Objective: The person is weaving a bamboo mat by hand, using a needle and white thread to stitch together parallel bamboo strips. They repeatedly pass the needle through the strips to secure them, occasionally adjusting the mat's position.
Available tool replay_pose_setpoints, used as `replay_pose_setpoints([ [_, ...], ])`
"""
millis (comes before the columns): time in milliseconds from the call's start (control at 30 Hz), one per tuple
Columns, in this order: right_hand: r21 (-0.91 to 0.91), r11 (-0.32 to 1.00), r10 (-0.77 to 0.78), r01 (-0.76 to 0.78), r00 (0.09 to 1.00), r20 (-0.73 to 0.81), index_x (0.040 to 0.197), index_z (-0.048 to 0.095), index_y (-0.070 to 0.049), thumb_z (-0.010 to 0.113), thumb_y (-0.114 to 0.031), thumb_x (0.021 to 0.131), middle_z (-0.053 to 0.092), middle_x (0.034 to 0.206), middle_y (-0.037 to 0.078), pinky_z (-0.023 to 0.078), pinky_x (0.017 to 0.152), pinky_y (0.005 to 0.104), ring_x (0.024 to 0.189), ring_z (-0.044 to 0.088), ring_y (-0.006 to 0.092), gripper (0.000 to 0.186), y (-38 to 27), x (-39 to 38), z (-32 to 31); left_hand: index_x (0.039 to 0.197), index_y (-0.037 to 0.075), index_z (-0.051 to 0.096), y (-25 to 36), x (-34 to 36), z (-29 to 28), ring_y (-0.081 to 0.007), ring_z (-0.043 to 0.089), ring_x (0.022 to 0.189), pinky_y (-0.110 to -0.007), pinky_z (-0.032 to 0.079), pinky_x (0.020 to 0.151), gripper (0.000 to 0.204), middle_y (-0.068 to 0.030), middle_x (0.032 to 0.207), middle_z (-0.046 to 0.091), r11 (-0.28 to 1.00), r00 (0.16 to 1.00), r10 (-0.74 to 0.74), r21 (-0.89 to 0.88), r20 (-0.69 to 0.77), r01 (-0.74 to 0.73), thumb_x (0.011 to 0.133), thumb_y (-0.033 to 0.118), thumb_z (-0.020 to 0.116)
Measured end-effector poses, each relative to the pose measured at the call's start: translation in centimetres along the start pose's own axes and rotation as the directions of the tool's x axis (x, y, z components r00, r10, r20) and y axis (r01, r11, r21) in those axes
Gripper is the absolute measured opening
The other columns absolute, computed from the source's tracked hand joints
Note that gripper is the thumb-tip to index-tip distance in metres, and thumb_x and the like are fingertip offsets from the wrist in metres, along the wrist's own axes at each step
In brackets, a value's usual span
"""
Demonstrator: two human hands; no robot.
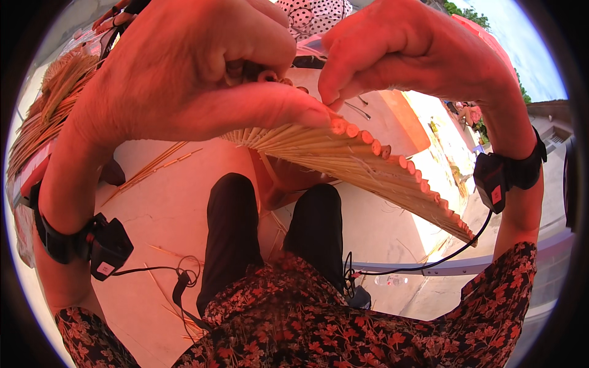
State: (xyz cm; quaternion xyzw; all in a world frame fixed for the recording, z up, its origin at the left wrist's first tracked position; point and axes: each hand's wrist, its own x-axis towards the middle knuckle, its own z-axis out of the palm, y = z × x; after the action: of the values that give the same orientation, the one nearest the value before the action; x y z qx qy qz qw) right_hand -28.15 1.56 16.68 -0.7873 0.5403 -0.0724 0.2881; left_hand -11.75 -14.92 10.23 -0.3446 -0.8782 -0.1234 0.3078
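Observation:
A stiff strip of pale reeds (pixel 362 175), laid side by side and fanning out, hangs slantwise above my knees. Its cut round ends form a row along the upper edge, and fine threads or fibres stick out of its face. My left hand (pixel 190 73) is closed around the strip's upper left part, thumb laid along the row of ends. Right beside that thumb tip, my right hand (pixel 411 58) is closed in a pinch at the edge. What its fingertips hold is too small or hidden to tell.
A thick bundle of loose reeds (pixel 52 113) lies at the left. Thin stalks (pixel 150 172) are scattered on the floor. Cables run from black wrist devices (pixel 111 246). A person in polka-dot clothing (pixel 313 18) is ahead; another person's hand (pixel 119 19) shows far left.

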Motion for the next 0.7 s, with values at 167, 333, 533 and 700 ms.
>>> replay_pose_setpoints([
  [167,-0.091,0.996,-0.003,0.005,1.0,0.023,0.108,0.07,0.001,0.063,-0.007,0.096,0.071,0.1,0.013,0.052,0.081,0.0306,0.089,0.067,0.0228,0.017,-0.2,0.4,-0.1,0.072,0.001,0.066,-1.5,-1.2,0.2,-0.0179,0.045,0.049,-0.033,0.03,0.046,0.035,-0.0044,0.06,0.046,0.999,0.998,0.039,-0.026,-0.049,-0.04,0.076,0.031,0.084],
  [333,0.009,0.998,0.059,-0.059,0.998,0.01,0.109,0.071,0.002,0.063,-0.01,0.098,0.072,0.1,0.011,0.052,0.078,0.0279,0.087,0.066,0.0185,0.018,0.4,-0.1,0.2,0.072,0.001,0.066,-2.2,-1.1,0.8,-0.0182,0.045,0.049,-0.033,0.03,0.046,0.035,-0.0046,0.06,0.046,0.997,0.996,0.054,-0.054,-0.069,-0.058,0.076,0.031,0.084],
  [533,0.217,0.967,0.133,-0.131,0.991,0.006,0.111,0.071,0.003,0.063,-0.01,0.098,0.073,0.101,0.008,0.051,0.076,0.0241,0.086,0.063,0.0115,0.02,0.3,-0.4,-0.1,0.066,0.002,0.063,-2.3,-0.4,0.1,-0.0169,0.046,0.045,-0.032,0.03,0.043,0.039,-0.0038,0.056,0.046,0.998,0.999,0.015,-0.059,-0.037,-0.017,0.076,0.033,0.084],
  [700,0.184,0.956,0.241,-0.23,0.97,-0.038,0.112,0.072,0.003,0.065,-0.008,0.097,0.074,0.102,0.008,0.051,0.075,0.0235,0.085,0.063,0.0104,0.02,-0.5,-1.2,-0.4,0.056,0.004,0.06,-1.6,0.6,-0.8,-0.0122,0.047,0.04,-0.029,0.028,0.038,0.044,-0.0028,0.049,0.049,0.998,0.999,0.027,0.047,0.038,-0.029,0.082,0.033,0.081],
])
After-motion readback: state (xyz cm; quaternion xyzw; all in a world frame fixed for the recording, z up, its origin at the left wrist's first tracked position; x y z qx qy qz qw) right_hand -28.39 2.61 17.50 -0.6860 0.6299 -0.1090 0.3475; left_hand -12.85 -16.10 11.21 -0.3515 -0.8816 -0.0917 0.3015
